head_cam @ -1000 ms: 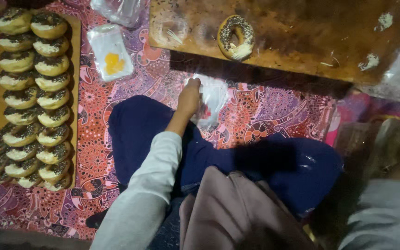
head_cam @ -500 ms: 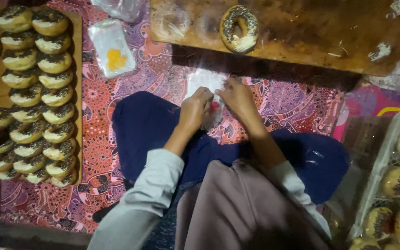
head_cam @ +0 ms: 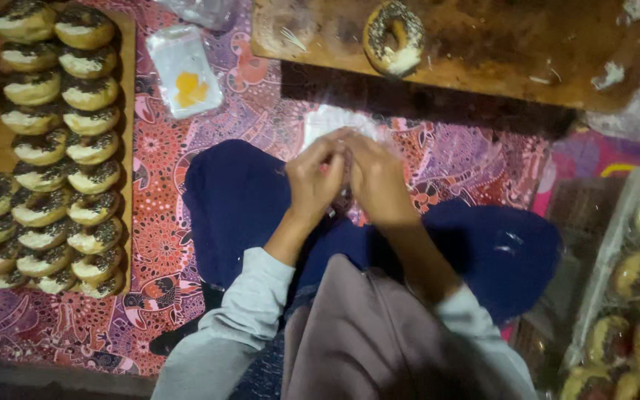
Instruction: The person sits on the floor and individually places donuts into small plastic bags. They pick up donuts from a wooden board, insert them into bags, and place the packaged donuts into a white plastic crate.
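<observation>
Thin clear plastic bag (head_cam: pixel 335 126) sits pinched between both hands, held above the lap over the patterned red-purple floor cloth (head_cam: pixel 261 111); its pale sheet shows just beyond the fingertips, the rest blurred. Left hand (head_cam: pixel 316 178) fingers (head_cam: pixel 331 148) curled in, gripping the bag's near edge. Right hand (head_cam: pixel 375 178) fingers also bent and closed on the same bag, knuckles touching the left hand's. Both wrists come out of light grey sleeves (head_cam: pixel 238 326); dark blue trousers (head_cam: pixel 238 192) cover the crossed legs beneath.

Ahead of the hands, a low brown wooden board (head_cam: pixel 483 52) carries one ring doughnut with chocolate sprinkles and white icing (head_cam: pixel 392 35), well apart from the hands. Far left, a wooden tray (head_cam: pixel 131 89) is packed with two rows of similar iced doughnuts (head_cam: pixel 68 148). Between tray and board lies a small clear packet with yellow contents (head_cam: pixel 184 70). Lower right, a clear plastic container of doughnuts (head_cam: pixel 631 296), partly blurred.
</observation>
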